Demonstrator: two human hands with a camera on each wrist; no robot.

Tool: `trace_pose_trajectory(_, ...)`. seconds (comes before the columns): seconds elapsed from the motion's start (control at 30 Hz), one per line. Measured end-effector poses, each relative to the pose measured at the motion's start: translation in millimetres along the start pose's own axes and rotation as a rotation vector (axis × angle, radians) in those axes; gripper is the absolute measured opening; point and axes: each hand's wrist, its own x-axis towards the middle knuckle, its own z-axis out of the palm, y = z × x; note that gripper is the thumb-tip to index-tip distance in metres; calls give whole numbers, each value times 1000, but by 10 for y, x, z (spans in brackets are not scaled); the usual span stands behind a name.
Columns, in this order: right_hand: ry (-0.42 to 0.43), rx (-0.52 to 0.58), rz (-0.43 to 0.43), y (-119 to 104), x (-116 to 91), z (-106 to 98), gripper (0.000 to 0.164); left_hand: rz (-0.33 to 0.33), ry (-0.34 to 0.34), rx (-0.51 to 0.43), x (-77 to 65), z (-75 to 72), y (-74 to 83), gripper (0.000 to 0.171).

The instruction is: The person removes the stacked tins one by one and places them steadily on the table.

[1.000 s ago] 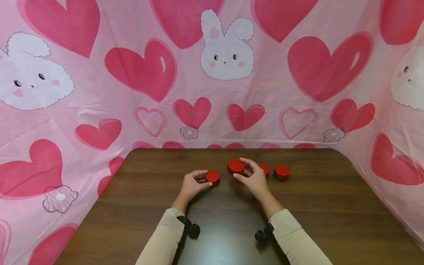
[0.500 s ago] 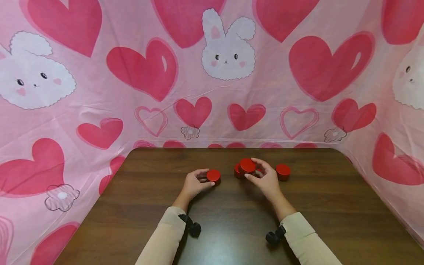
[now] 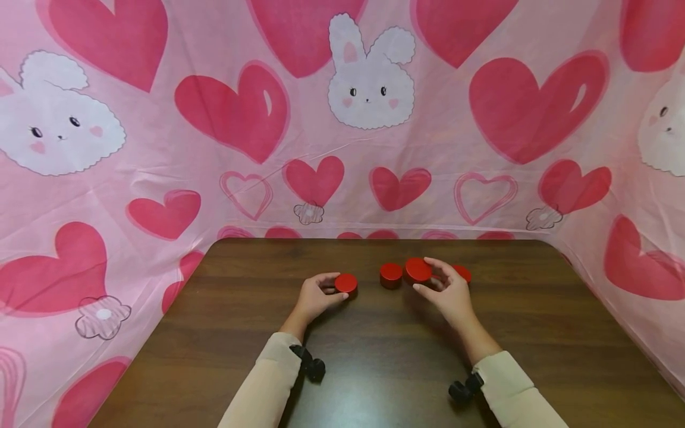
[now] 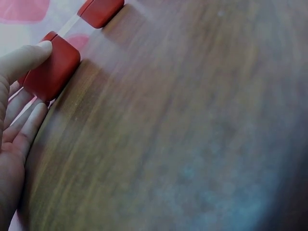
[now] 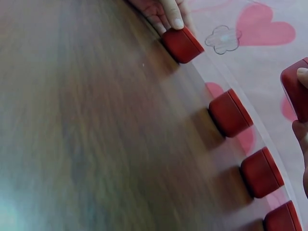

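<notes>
My left hand (image 3: 316, 299) grips a small red round lidded box (image 3: 346, 283) between thumb and fingers; the box stands on the table. In the left wrist view the thumb lies against the side of this box (image 4: 54, 67). My right hand (image 3: 451, 296) holds another red round box (image 3: 418, 270) by its right side. The right wrist view shows that held box (image 5: 294, 89) raised off the table. Between the hands stands a third red box (image 3: 390, 276). Behind my right hand, one more box (image 3: 462, 273) is partly hidden.
In the right wrist view several boxes, such as the middle one (image 5: 262, 172), stand in a row along the far part of the brown wooden table (image 3: 374, 362). A pink heart-and-rabbit cloth (image 3: 439, 131) hangs behind and beside the table.
My right hand has moved to the right with its red box, uncovering a standing box between the hands and partly covering the rightmost one. The left hand has stayed at its box.
</notes>
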Motion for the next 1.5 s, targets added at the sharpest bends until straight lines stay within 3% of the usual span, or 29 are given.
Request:
trace_pose_trajectory(0.1, 7, -8, -15, 1, -24, -57, 61, -11, 3, -2, 31, 7, -81, 51)
trace_pose_trajectory(0.3, 32, -16, -21, 1, -42, -168, 60, -52, -29, -23, -75, -42, 255, 50)
trace_pose_trajectory(0.57, 60, -63, 4, 9, -92, -372, 62, -47, -44, -49, -59, -37, 225, 51)
trace_pose_trajectory(1.17, 199, -114, -35, 141, -153, -808, 61, -43, -32, -27, -78, -40, 235, 50)
trace_pose_trajectory(1.5, 290, -165, 48, 198, -161, -973, 61, -41, -28, -35, -69, -36, 216, 50)
